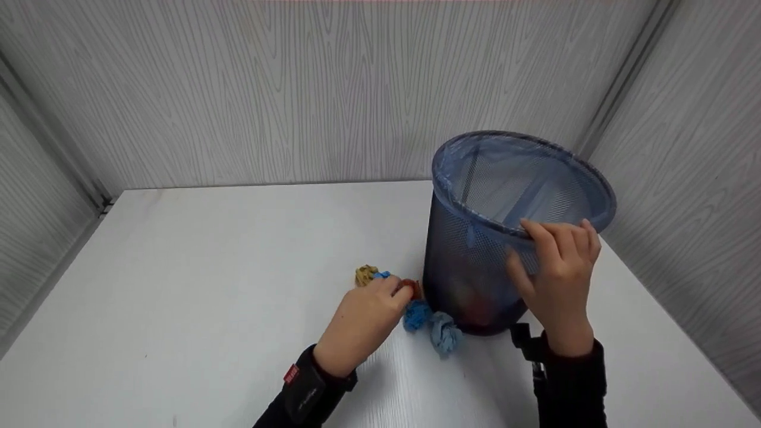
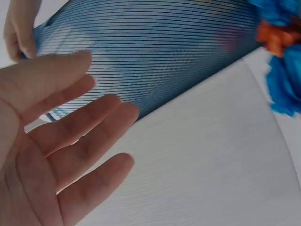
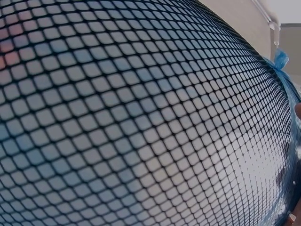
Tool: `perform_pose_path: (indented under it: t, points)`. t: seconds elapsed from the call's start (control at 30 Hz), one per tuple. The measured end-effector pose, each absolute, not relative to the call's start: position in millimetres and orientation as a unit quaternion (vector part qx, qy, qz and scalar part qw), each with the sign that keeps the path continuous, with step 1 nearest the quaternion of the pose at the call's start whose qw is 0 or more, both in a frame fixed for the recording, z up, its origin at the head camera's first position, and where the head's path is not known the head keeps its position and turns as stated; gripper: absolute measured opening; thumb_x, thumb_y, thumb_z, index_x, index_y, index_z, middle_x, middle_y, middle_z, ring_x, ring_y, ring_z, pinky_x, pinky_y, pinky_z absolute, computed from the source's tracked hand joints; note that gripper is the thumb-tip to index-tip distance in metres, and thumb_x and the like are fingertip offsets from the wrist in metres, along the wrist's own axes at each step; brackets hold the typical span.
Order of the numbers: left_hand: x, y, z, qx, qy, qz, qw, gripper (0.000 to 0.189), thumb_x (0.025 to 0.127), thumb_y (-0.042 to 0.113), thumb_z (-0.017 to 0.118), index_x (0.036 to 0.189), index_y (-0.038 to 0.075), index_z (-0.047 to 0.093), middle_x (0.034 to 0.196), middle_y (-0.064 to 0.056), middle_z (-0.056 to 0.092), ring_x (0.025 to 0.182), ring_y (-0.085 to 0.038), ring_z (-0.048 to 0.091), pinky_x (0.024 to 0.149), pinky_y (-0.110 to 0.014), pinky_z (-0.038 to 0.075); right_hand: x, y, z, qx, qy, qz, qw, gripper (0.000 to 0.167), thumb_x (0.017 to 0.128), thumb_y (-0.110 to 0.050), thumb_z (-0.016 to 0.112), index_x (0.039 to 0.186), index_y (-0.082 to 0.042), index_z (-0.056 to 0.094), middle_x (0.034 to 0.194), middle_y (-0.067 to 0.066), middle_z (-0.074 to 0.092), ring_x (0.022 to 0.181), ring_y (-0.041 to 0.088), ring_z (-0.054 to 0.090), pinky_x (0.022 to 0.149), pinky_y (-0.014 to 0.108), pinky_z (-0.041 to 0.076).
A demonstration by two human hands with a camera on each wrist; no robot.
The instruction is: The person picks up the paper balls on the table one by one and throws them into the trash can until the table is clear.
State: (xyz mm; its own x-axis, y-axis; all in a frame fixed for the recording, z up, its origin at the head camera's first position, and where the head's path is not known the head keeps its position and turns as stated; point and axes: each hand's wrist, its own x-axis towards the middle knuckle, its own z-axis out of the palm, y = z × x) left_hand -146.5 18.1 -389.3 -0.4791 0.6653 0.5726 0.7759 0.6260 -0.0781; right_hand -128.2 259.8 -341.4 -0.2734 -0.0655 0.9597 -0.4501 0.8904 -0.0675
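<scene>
A dark mesh trash bin [image 1: 449, 255] with a blue plastic liner stands tilted on the right. My right hand [image 1: 562, 279] grips its near rim, fingers over the edge and thumb against the outside. In the left wrist view, my left hand [image 2: 70, 150] has its fingers spread with nothing between them. The head view places it low over crumpled paper balls beside the bin's base: mustard [image 1: 365, 275], orange-red [image 1: 413, 289], blue [image 1: 417, 315] and pale blue [image 1: 445, 334]. Another blue piece [image 1: 382, 274] is partly hidden behind the left hand.
Blurred reddish shapes [image 3: 11, 44] show through the mesh, inside the bin. The white table [image 1: 208, 285] extends to the left. Grey wood-grain panels [image 1: 285, 89] stand behind the table and on both sides. A knot of liner [image 3: 281, 59] sticks out at the rim.
</scene>
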Motion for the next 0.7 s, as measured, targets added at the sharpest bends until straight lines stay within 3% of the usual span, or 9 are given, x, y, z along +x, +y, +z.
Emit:
perform_pose_path:
  t: [0.23,0.4,0.47,0.7]
  points:
    - [-146,-13,-419,-0.399,-0.906,-0.060,0.128,0.019,0.074,0.019,0.071,0.088,0.008,0.064,0.075,-0.005,0.057,0.057,-0.013,0.050,0.045,-0.026,0.041,-130,260,-341,0.161,-0.777,0.170,0.584,0.030,0.074,-0.022,0.057,0.091,0.002,0.062,0.083,0.018,0.055,0.080,0.036,0.044,0.093,0.054,0.019]
    - [-148,-25,-432,-0.373,-0.926,-0.051,0.029,0.032,0.067,0.025,0.077,0.090,0.007,0.065,0.088,-0.009,0.062,0.056,-0.016,0.049,0.049,-0.028,0.042,-131,261,-340,0.158,-0.778,0.167,0.585,0.031,0.076,-0.024,0.056,0.091,0.002,0.062,0.082,0.018,0.055,0.079,0.035,0.044,0.093,0.053,0.019]
    - [-149,-26,-436,-0.375,-0.926,-0.047,0.021,0.035,0.065,0.027,0.078,0.090,0.007,0.065,0.092,-0.010,0.063,0.057,-0.015,0.050,0.051,-0.028,0.043,-131,261,-339,0.156,-0.778,0.164,0.586,0.031,0.077,-0.025,0.056,0.091,0.002,0.062,0.082,0.018,0.055,0.079,0.035,0.044,0.094,0.053,0.019]
    - [-147,-29,-448,-0.376,-0.925,-0.055,0.027,0.020,0.064,0.011,0.077,0.078,0.007,0.064,0.072,-0.008,0.061,0.053,-0.016,0.052,0.048,-0.029,0.042,-130,259,-342,0.156,-0.779,0.165,0.585,0.031,0.077,-0.025,0.055,0.090,0.002,0.061,0.082,0.018,0.055,0.079,0.036,0.044,0.094,0.053,0.019]
